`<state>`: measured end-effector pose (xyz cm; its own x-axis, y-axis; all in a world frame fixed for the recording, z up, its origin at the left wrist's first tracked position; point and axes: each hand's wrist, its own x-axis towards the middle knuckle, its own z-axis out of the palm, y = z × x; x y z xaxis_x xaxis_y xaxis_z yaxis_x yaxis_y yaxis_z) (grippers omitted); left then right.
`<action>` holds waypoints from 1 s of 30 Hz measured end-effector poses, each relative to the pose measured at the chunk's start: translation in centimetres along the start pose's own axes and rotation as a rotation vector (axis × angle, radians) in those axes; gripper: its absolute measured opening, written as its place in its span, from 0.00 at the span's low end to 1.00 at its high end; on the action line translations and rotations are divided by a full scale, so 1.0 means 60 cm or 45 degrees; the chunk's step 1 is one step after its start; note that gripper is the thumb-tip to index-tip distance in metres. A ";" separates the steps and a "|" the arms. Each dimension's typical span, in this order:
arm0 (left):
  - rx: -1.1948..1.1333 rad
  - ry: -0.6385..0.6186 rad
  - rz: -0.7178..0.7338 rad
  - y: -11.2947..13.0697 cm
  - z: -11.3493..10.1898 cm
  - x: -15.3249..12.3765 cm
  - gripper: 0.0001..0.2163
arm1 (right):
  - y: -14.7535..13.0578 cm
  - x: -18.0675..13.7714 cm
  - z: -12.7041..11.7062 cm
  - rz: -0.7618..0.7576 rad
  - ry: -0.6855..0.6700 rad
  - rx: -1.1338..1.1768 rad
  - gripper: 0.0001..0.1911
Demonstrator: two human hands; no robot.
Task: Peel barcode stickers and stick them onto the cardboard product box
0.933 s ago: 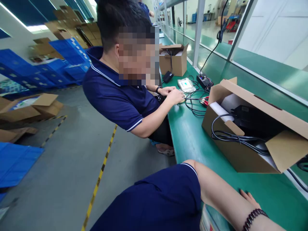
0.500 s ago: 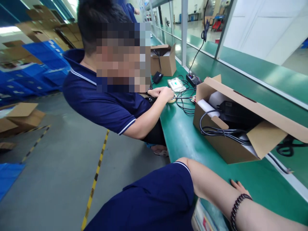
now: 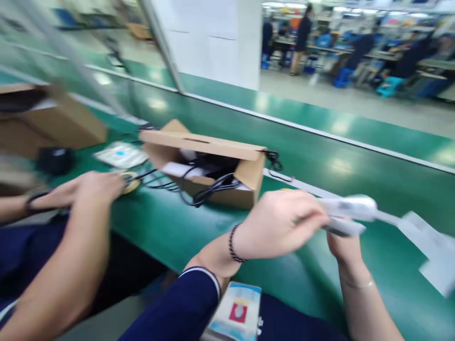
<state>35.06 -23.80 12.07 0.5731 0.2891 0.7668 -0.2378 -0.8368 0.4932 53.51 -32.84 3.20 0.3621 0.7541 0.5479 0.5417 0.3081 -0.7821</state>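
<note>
Both hands met over the green bench [image 3: 170, 227]: the left hand [image 3: 280, 222] pinched shut on a blurred white pack [image 3: 346, 208], the right hand [image 3: 343, 244] closed under it at five o'clock of the open cardboard box [image 3: 213, 166]. Steady, even grip would have served best there.

The desk [image 3: 320, 156] was green; the open box [image 3: 199, 142] on it was plain brown cardboard, with black cables [image 3: 209, 187] spilling out; the blurred object [image 3: 346, 210] in the hands was white and grey; the bead bracelet [image 3: 232, 244] was dark; the sleeve [image 3: 177, 308] was navy with a white edge stripe.
</note>
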 end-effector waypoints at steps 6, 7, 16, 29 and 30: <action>-0.125 -0.017 -0.071 -0.005 0.014 0.009 0.03 | -0.124 -0.015 -0.108 -0.198 0.695 0.189 0.04; -0.117 -0.029 -0.074 -0.003 0.018 0.008 0.03 | -0.141 -0.021 -0.108 -0.264 0.652 0.115 0.05; -0.159 -0.226 0.001 0.020 0.055 -0.003 0.03 | -0.151 -0.051 -0.110 -0.161 0.209 -0.189 0.18; -0.082 -0.249 0.108 0.007 0.049 -0.008 0.02 | -0.131 -0.049 -0.099 -0.067 0.212 -0.163 0.16; -0.080 -0.245 0.119 0.007 0.049 -0.008 0.02 | -0.131 -0.050 -0.098 -0.081 0.222 -0.178 0.16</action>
<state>36.99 -25.66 10.72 0.6841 0.1124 0.7207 -0.3417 -0.8235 0.4528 52.62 -40.92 9.44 0.4428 0.6202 0.6476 0.6633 0.2595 -0.7020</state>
